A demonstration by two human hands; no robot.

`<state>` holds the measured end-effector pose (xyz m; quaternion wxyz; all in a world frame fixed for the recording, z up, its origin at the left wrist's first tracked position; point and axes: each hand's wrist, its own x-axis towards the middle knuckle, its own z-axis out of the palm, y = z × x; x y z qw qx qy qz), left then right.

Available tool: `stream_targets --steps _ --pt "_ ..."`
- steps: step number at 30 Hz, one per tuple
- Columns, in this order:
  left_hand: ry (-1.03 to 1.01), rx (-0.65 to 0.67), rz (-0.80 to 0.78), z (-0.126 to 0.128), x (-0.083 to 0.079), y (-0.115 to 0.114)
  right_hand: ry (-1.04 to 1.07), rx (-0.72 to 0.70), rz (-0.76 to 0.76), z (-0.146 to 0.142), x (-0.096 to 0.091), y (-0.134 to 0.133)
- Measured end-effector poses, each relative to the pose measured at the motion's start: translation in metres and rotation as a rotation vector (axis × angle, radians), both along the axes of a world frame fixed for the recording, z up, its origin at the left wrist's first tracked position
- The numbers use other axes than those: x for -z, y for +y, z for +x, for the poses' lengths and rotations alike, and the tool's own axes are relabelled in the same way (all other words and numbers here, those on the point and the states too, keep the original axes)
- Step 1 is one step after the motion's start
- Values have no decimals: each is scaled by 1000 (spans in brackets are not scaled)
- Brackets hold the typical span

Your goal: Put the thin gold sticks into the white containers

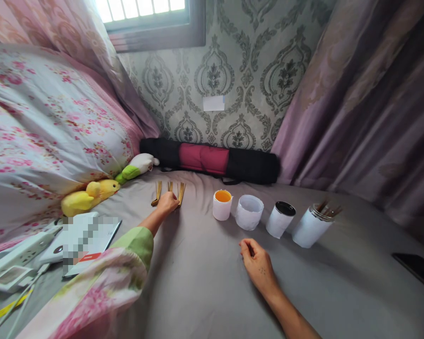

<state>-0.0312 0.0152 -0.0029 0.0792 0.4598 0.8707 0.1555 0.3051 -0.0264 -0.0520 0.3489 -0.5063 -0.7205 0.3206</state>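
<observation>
— Where are the sticks (169,192)?
— On the grey sheet (205,292), under my left hand (167,203), fingers closing over them. Right hand (257,264) rests loosely curled, empty.
— Handling?
— Light, stiff, probably brittle; I'd pinch mid-bundle.

Straight ahead, beyond both hands, stands a wall (233,84) papered in grey-green with a dark damask pattern; a small white slip (214,103) is stuck to it. High above the left hand a window (141,9) with a dark frame lets in bright daylight. Pink sheer curtain (74,33) hangs down from it toward the left, and a heavy mauve curtain (367,103) fills the whole side to the right of the right hand. Underneath the hands spreads a grey sheet (205,292), lightly creased. To the left of the left hand rises a bulky quilt (45,122) printed with pink flowers.
</observation>
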Motion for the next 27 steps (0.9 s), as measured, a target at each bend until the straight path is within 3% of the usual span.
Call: stream_targets --steps 27 --pt "-32 7 0 0 5 -1 9 5 2 0 -2 -1"
